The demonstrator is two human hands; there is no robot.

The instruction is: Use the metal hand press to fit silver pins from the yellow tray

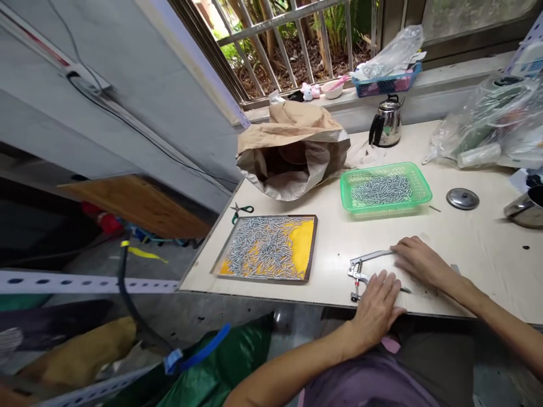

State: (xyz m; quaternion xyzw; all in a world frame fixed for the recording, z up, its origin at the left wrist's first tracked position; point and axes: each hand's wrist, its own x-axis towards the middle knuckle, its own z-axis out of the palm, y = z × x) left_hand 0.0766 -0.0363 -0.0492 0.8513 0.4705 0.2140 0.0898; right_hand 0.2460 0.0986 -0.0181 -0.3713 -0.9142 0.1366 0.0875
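Note:
A small metal hand tool (373,257) with a long lever arm, a spring and a red-marked pin lies near the table's front edge. My left hand (377,308) rests over the tool's lower part, fingers stretched out and thumb apart. At the far end of the lever is my right hand (419,261), its fingertips touching or just beside the arm, fingers fairly straight. Neither palm's underside shows. To the left, a shallow tray (313,249) with a yellow bottom holds many small silver metal pins (267,249). More such pins fill the green plastic basket (419,195).
Green-handled scissors (242,210) lie behind the tray. An open brown paper bag (292,135) stands at the back left. A steel kettle (387,121), a round metal lid (462,198), a metal pot (528,208) and plastic bags (487,124) occupy the back and right.

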